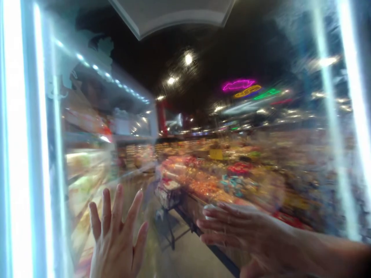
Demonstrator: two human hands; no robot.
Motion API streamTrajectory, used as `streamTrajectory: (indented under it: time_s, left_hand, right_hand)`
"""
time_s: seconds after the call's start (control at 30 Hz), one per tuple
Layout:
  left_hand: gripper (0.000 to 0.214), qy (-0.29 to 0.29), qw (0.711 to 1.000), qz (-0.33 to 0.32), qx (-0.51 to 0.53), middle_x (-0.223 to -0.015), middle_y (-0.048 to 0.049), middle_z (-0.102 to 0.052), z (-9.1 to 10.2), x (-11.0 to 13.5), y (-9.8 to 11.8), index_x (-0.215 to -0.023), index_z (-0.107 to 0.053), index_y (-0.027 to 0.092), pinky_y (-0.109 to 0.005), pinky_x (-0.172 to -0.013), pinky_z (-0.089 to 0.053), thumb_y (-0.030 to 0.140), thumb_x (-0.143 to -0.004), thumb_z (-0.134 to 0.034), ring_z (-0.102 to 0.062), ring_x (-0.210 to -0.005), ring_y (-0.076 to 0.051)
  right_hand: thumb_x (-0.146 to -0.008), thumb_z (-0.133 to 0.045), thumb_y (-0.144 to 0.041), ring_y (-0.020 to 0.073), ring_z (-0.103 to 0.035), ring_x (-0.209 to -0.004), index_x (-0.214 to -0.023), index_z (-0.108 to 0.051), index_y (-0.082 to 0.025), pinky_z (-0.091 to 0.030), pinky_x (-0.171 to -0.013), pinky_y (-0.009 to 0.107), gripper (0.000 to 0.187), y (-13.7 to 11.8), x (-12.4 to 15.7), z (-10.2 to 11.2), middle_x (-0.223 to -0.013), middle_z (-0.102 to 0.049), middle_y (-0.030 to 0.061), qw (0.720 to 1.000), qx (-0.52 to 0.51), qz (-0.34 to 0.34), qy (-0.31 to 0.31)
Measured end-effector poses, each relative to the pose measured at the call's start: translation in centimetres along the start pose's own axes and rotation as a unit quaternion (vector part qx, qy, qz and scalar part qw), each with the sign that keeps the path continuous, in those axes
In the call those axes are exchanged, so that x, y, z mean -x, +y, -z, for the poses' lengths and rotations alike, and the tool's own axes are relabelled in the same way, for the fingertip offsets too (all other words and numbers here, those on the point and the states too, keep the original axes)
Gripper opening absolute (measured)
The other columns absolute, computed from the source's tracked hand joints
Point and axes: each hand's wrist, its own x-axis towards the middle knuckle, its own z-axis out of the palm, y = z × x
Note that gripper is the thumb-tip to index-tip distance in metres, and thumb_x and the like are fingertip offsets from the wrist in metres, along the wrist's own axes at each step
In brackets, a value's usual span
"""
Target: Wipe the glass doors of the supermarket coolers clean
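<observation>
- The left hand (113, 235) is raised with its back toward the viewer, and its fingers are spread wide; I see nothing held in them.
- The right hand (255, 233) comes in from the right side, lower than the goods. Its fingers are straight and close together, pointing left; no held thing shows, but the palm side is hidden.
- The desk (216, 253) with blurred packed goods (208, 185) lies beyond the right hand, which is the nearer one. Its long front edge runs from near right to far left.
- The shopping cart (168, 196) is farther away, in the gap between the hands, just beside the desk; neither hand seems to touch it.
- Bright light strips (17, 154) stand upright at both sides.
</observation>
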Motion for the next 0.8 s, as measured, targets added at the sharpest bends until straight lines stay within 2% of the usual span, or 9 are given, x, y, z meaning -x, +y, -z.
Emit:
streamTrajectory:
  time_s: [0.07, 0.17, 0.23, 0.3, 0.37, 0.43, 0.5, 0.67, 0.8]
  left_hand:
    - [0.077, -0.005, 1.0, -0.008, -0.008, -0.178, -0.0022, -0.004, 0.0, -1.5, -0.8, -0.166, -0.018, 0.037, -0.06, -0.131, 0.006, 0.037, -0.099, -0.057, 0.002, -0.164, -0.035]
    - [0.078, -0.003, 1.0, -0.013, -0.02, -0.178, -0.002, -0.001, 0.0, -4.0, -2.1, -0.166, -0.015, 0.038, -0.063, -0.13, 0.007, 0.037, -0.1, -0.055, 0.006, -0.163, -0.035]
    - [0.078, -0.005, 1.0, -0.019, -0.024, -0.178, -0.0024, 0.0, 0.0, -5.1, -2.7, -0.166, -0.014, 0.038, -0.065, -0.13, 0.006, 0.037, -0.1, -0.055, 0.006, -0.163, -0.036]
    - [0.078, -0.007, 0.999, -0.023, -0.025, -0.178, -0.0026, 0.0, -0.1, -5.5, -2.9, -0.166, -0.012, 0.039, -0.066, -0.13, 0.005, 0.036, -0.1, -0.055, 0.006, -0.163, -0.036]
    - [0.079, -0.013, 0.999, -0.023, -0.023, -0.178, -0.0031, -0.001, -0.2, -5.3, -2.9, -0.166, -0.011, 0.039, -0.066, -0.13, 0.003, 0.035, -0.1, -0.055, 0.005, -0.163, -0.036]
    - [0.08, -0.011, 1.0, -0.021, -0.02, -0.178, -0.0031, -0.003, -0.1, -5.0, -2.9, -0.166, -0.011, 0.039, -0.066, -0.13, 0.002, 0.034, -0.1, -0.056, 0.004, -0.163, -0.035]
    - [0.08, -0.009, 1.0, -0.02, -0.017, -0.178, -0.0025, -0.002, 0.1, -4.8, -3.2, -0.166, -0.012, 0.039, -0.065, -0.131, 0.003, 0.034, -0.1, -0.056, 0.005, -0.163, -0.035]
    - [0.078, -0.002, 0.999, -0.04, -0.029, -0.178, -0.0001, 0.002, 0.6, -5.2, -4.4, -0.167, -0.012, 0.036, -0.058, -0.132, 0.008, 0.03, -0.101, -0.054, 0.009, -0.163, -0.031]
    - [0.078, 0.002, 0.999, -0.047, -0.02, -0.178, -0.0001, 0.002, 1.0, -5.4, -5.2, -0.167, -0.012, 0.036, -0.057, -0.131, 0.01, 0.032, -0.101, -0.054, 0.009, -0.164, -0.03]
  right_hand:
    - [-0.093, -0.036, -0.08, 0.0161, -0.026, -0.159, -0.152, -0.054, -0.031, -0.05, -0.118, 0.034, 0.079, 4.6, -3.0, -0.8, -0.168, -0.038, -0.0063, 0.998, 0.009, 0.046, -0.035]
    - [-0.1, -0.041, -0.067, 0.0289, -0.007, -0.163, -0.164, -0.029, -0.012, -0.019, -0.131, 0.06, 0.085, 7.8, -6.9, -1.1, -0.173, -0.021, 0.0139, 0.995, 0.042, -0.074, -0.044]
    - [-0.093, -0.044, -0.079, 0.0292, -0.008, -0.162, -0.163, -0.033, -0.016, -0.019, -0.132, 0.056, 0.095, 7.1, -7.9, -1.3, -0.173, -0.026, 0.0114, 0.998, 0.026, -0.004, -0.061]
    - [-0.092, -0.05, -0.076, 0.0214, -0.02, -0.161, -0.159, -0.043, -0.03, -0.027, -0.132, 0.042, 0.081, 5.8, -7.9, -1.6, -0.17, -0.034, -0.003, 0.991, 0.018, 0.095, -0.097]
    - [-0.098, -0.052, -0.058, 0.0158, -0.024, -0.159, -0.157, -0.044, -0.034, -0.028, -0.132, 0.039, 0.064, 5.8, -7.8, -1.7, -0.168, -0.037, -0.0093, 0.987, 0.023, 0.117, -0.109]
    - [-0.103, -0.049, -0.039, 0.0161, -0.018, -0.16, -0.161, -0.036, -0.024, -0.022, -0.133, 0.045, 0.061, 6.9, -8.1, -1.6, -0.169, -0.034, -0.0017, 0.995, 0.029, 0.047, -0.077]
    - [-0.106, -0.044, -0.039, 0.019, -0.013, -0.161, -0.162, -0.029, -0.011, -0.018, -0.134, 0.048, 0.065, 7.8, -8.6, -1.4, -0.17, -0.032, 0.0093, 0.999, 0.026, -0.022, -0.041]
    - [-0.103, -0.034, -0.065, 0.0195, -0.031, -0.157, -0.157, -0.044, -0.011, -0.029, -0.131, 0.034, 0.076, 5.9, -10.6, -2.5, -0.166, -0.04, 0.0059, 0.988, -0.006, 0.138, -0.069]
    - [-0.103, -0.041, -0.06, 0.0289, -0.027, -0.158, -0.159, -0.033, 0.001, -0.025, -0.132, 0.045, 0.083, 4.8, -13.6, -4.0, -0.168, -0.033, 0.0184, 0.999, 0.046, 0.015, -0.022]
